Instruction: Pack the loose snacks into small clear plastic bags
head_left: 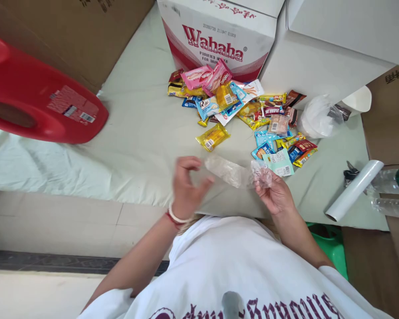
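Note:
My right hand (275, 190) is closed around one crumpled end of a clear plastic bag (229, 171), which stretches leftward above the table edge. At the bag's other end my left hand (189, 186), a little smeared by motion, is held with thumb and fingers apart and nothing between them. Just beyond the bag lies a yellow snack packet (213, 136) with a barcode. To the right of it, close to my right hand, is a pale green packet (279, 162). Behind them spreads a heap of wrapped snacks (219, 95) in pink, blue, yellow and red.
A red jug (46, 97) lies at the left on the pale green cloth (129, 133). Behind the snacks stands a Wahaha carton (216, 40). At the right are a white plastic bag (319, 117), a white bowl (358, 101), a white roll (354, 190) and clear bottles (390, 181).

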The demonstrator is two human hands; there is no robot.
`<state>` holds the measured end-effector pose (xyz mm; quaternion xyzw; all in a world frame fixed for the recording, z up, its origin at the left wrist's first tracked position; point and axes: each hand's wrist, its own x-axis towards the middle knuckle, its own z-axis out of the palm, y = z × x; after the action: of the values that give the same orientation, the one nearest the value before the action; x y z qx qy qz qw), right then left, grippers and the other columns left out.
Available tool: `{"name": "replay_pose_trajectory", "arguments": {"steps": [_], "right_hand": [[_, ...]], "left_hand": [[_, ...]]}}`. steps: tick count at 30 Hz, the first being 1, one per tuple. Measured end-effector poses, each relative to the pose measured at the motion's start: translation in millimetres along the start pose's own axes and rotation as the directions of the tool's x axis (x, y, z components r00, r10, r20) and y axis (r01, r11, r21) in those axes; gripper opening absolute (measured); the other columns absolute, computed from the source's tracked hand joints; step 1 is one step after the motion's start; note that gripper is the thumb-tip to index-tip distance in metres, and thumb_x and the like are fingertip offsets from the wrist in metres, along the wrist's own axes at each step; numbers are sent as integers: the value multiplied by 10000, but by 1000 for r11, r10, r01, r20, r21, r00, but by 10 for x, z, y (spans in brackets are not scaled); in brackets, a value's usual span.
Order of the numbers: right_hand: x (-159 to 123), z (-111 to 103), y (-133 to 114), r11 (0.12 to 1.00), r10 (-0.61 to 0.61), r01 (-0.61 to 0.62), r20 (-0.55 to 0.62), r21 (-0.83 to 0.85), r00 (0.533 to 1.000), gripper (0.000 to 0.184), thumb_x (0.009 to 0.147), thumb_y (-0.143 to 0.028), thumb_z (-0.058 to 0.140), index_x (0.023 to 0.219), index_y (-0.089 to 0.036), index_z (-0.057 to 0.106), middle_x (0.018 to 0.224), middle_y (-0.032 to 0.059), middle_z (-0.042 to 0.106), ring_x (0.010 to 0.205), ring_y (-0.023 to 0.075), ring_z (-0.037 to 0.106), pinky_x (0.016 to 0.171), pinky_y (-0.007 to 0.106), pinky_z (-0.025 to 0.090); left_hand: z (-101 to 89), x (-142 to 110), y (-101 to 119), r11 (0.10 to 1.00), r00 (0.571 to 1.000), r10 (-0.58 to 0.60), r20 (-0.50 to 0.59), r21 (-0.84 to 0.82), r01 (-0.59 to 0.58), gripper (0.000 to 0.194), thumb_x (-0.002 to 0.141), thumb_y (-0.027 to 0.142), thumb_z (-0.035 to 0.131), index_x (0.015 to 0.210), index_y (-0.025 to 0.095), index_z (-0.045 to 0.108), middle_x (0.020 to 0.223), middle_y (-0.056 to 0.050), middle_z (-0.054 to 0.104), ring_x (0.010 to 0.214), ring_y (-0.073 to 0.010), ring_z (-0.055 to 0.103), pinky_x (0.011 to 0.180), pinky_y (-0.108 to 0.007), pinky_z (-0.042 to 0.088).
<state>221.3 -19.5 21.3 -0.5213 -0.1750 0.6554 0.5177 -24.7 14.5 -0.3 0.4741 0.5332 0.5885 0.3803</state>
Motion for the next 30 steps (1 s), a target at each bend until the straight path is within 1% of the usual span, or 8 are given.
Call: {"name": "replay_pose_trajectory", "arguments": {"steps": [2, 4, 7, 11, 15, 18, 24, 30], "right_hand": [[-49, 89, -16, 1000, 27, -27, 14, -11, 1000, 416, 597, -385, 979, 838, -227, 680, 761, -24, 689, 605, 94, 622, 514, 182, 568], [-81, 147, -71, 998, 20, -20, 5, -51, 1000, 408, 600, -385, 977, 836, -225, 685, 744, -25, 680, 599, 92, 612, 502, 178, 553], [-80, 137, -219, 990, -53, 49, -29, -131, 998, 369, 613, -372, 964, 810, -220, 691, 677, -42, 622, 536, 65, 517, 429, 149, 435], [-44, 7, -448, 958, -118, 106, -29, -265, 993, 345, 607, -381, 954, 790, -213, 714, 643, -45, 550, 514, 59, 408, 410, 171, 332], [25, -45, -582, 937, -54, 69, 53, -341, 997, 368, 619, -447, 944, 780, -207, 717, 636, -41, 504, 502, 58, 338, 400, 185, 287], [151, -2, -571, 958, -43, 61, 73, -279, 996, 406, 598, -454, 960, 792, -212, 698, 665, -44, 505, 507, 56, 338, 392, 171, 269], [233, 107, -175, 986, -120, 117, -20, -123, 993, 571, 773, -758, 724, 968, -222, 694, 873, 28, 674, 706, 132, 599, 634, 255, 551], [-55, 253, 287, 844, -233, 236, 69, -482, 970, 455, 852, -651, 701, 1024, -229, 694, 1056, 72, 690, 960, 207, 642, 806, 315, 552]], "left_hand": [[268, -230, 44, 962, 916, 238, 324, 52, -268, 714, 537, 604, 948, 1071, 225, 662, 1196, -104, 659, 1219, -300, 594, 1087, -494, 466], [500, -363, 25, 946, 847, 264, 461, 46, -320, 590, 698, 641, 846, 1090, 231, 685, 1203, -122, 687, 1323, -333, 556, 1155, -537, 401], [649, -357, -51, 997, 843, 82, 532, -32, -76, 369, 929, 584, 629, 949, 225, 708, 1072, -106, 738, 1209, -287, 642, 1088, -473, 455], [543, -187, -10, 909, 826, -252, 505, -168, 381, 395, 879, 594, 687, 835, 205, 632, 856, -36, 711, 829, -180, 677, 790, -315, 546], [413, -88, 216, 669, 652, -464, 599, -246, 702, 478, 832, 643, 714, 791, 219, 498, 601, 91, 523, 394, -63, 449, 460, -232, 460], [377, -82, 360, 580, 538, -492, 685, -203, 789, 528, 834, 669, 705, 762, 221, 435, 532, 132, 434, 284, -18, 289, 398, -220, 441], [433, -146, 355, 612, 698, -551, 457, -347, 711, 546, 826, 673, 717, 790, 222, 411, 574, 130, 470, 317, 2, 323, 469, -205, 487], [574, -306, 309, 691, 798, -467, 380, -406, 598, 502, 839, 624, 736, 854, 232, 423, 657, 119, 504, 414, -19, 441, 557, -223, 504]]}}
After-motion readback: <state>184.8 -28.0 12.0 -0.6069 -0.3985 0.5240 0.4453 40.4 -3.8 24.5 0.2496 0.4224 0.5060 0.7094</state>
